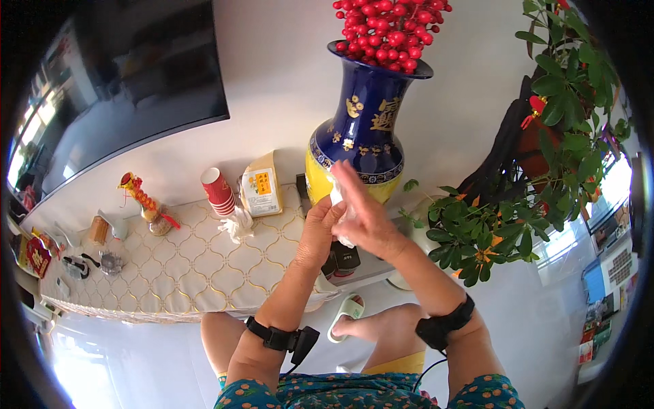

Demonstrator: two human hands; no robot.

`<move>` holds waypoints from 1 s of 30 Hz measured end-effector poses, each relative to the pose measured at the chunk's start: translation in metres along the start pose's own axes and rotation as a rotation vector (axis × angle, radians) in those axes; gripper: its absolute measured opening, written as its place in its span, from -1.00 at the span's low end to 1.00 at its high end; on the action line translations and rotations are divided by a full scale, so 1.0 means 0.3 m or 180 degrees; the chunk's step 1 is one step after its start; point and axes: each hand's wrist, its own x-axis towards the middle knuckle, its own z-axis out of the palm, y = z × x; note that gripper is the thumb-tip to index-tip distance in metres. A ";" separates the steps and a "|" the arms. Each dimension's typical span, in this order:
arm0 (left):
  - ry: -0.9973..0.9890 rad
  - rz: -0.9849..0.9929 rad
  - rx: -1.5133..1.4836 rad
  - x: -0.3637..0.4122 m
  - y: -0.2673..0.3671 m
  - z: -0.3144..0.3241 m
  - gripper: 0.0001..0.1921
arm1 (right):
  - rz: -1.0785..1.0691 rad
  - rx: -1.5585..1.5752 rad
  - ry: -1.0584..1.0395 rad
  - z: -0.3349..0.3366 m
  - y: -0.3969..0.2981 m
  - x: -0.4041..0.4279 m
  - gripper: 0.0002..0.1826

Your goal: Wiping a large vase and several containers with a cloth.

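My left hand (320, 225) pinches a crumpled white tissue (335, 193) in front of a tall porcelain vase. My right hand (369, 221) lies against the tissue, its fingers stretched out and slightly blurred; its palm side is hidden, so its grip is unclear. The vase (365, 117) has a dark blue neck with gold characters and a yellow lower body, partly hidden behind my hands. Red artificial berries (391, 30) fill its mouth. Below my hands, small dark boxes (345, 259) sit on a grey ledge (372, 271).
A patterned cloth (204, 271) covers the cabinet at left, bearing red paper cups (217, 189), a packaged bag (260, 186), a crumpled tissue (237, 225) and a gourd ornament (150, 209). A television (138, 66) hangs above. A leafy potted plant (480, 240) stands close on the right.
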 end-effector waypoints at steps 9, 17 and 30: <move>0.2319 0.1073 0.2502 0.156 -0.165 -0.112 -0.84 | 0.0832 -0.0584 0.2074 -0.155 0.225 0.264 0.06; 0.1538 -0.0166 0.3317 0.164 -0.275 -0.089 -0.84 | 0.1152 -0.0635 0.1744 -0.150 0.266 0.263 0.08; 0.1710 0.1246 0.1959 0.365 -0.066 -0.140 -0.68 | 0.1195 -0.0502 0.1681 -0.163 0.269 0.272 0.09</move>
